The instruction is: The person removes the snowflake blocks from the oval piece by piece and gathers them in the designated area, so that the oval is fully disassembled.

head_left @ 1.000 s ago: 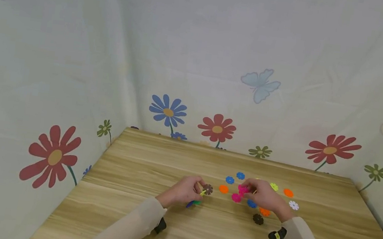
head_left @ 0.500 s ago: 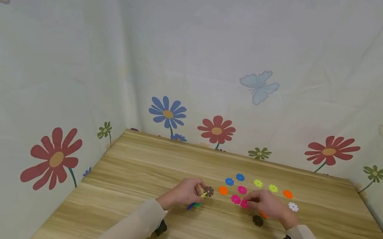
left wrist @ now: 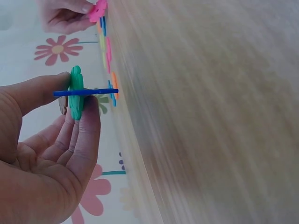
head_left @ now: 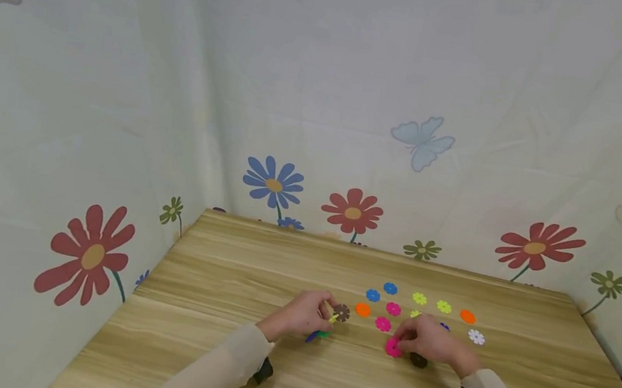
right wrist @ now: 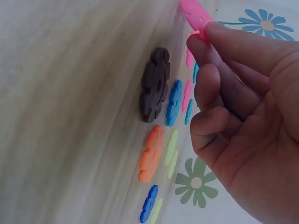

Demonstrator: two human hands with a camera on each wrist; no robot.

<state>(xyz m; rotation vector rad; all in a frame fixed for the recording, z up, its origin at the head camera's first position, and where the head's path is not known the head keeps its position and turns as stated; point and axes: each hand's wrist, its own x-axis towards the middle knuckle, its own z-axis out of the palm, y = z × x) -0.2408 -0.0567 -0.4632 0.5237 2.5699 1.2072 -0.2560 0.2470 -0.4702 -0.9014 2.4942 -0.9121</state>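
Observation:
My left hand (head_left: 304, 311) pinches a small cluster of notched flower-shaped discs between thumb and fingers. A green disc (left wrist: 76, 105) and a blue disc (left wrist: 100, 92) in it cross at right angles; a brown disc (head_left: 341, 313) and a yellow disc (head_left: 333, 318) also show in the head view. Between thumb and forefinger, my right hand (head_left: 428, 340) holds a pink flower disc (head_left: 393, 348) by its edge, raised off the table in the right wrist view. Below that hand lies a dark brown disc (right wrist: 155, 86), partly covered by it in the head view.
Loose flower discs lie flat on the wooden table (head_left: 256, 252): two more pink discs (head_left: 383, 324), light blue discs (head_left: 372, 295), orange discs (head_left: 362, 309), yellow discs (head_left: 443, 306) and a white disc (head_left: 476, 337). A patterned cloth (head_left: 324, 91) hangs behind the table.
My right hand has moved from over the other pink discs toward the near side, and now holds a pink disc in front of them. The left hand keeps its cluster, almost still.

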